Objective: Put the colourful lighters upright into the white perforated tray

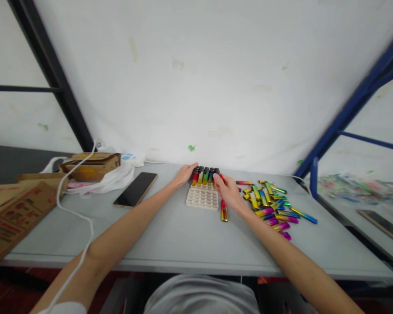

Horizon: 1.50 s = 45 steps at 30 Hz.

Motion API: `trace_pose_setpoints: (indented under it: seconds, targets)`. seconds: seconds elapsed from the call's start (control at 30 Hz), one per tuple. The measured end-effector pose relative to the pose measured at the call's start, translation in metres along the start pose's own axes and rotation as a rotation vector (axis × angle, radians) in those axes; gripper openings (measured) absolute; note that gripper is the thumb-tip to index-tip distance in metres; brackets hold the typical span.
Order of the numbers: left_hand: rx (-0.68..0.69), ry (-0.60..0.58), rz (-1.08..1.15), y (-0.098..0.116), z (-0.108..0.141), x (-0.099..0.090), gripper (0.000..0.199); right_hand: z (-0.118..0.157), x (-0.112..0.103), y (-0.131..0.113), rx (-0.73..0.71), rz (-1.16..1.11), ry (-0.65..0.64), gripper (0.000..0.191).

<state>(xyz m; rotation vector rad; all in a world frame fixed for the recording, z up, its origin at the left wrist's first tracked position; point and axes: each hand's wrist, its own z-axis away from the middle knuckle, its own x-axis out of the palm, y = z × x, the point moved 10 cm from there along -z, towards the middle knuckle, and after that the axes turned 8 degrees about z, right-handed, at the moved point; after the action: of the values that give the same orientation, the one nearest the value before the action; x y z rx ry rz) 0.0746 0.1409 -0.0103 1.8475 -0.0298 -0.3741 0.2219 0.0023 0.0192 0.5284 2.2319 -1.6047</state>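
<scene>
The right hand [227, 190] hides the right end of the upright tubes [205, 175], so whether its fingers are clamped on one cannot be told. The left hand [185, 174] is at their left end, its grip too small to make out. Black-topped, shiny red, gold, green and blue, they stand in the back of a pale, pitted tray [202, 198] on the worktop [170, 231].

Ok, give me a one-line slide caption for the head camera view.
Left hand and right hand flank black-topped shiny tubes in a pale tray, beside a loose colourful pile.
</scene>
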Motion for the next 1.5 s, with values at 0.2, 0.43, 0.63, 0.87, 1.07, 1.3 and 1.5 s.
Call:
trace_pose_setpoints:
  seconds: [0.2,0.43,0.63,0.87,1.07,1.3,1.5]
  targets:
    - [0.0,0.001,0.0,0.001,-0.001,0.0,0.059,0.006,0.0,-0.041,-0.296,0.316,-0.013,0.041]
    - [0.002,0.007,-0.012,0.0,-0.001,-0.002,0.059,-0.008,0.014,-0.047,-0.368,0.58,-0.029,0.044]
    - [0.017,0.005,-0.005,-0.001,-0.002,-0.001,0.059,-0.017,0.034,-0.044,-0.423,0.649,-0.083,0.041]
    - [0.003,0.031,-0.023,0.001,-0.001,-0.003,0.059,-0.032,0.047,-0.035,-0.374,0.907,-0.176,0.042]
    - [-0.006,0.032,-0.041,0.0,-0.001,-0.003,0.059,-0.042,0.052,-0.037,-0.286,1.149,-0.215,0.059]
    - [0.009,0.0,0.005,0.0,0.0,0.0,0.059,-0.028,0.014,-0.059,-0.315,0.968,-0.185,0.051]
    - [-0.007,-0.01,0.017,-0.003,0.0,0.001,0.06,0.013,-0.071,-0.08,-0.267,0.796,-0.148,0.04]
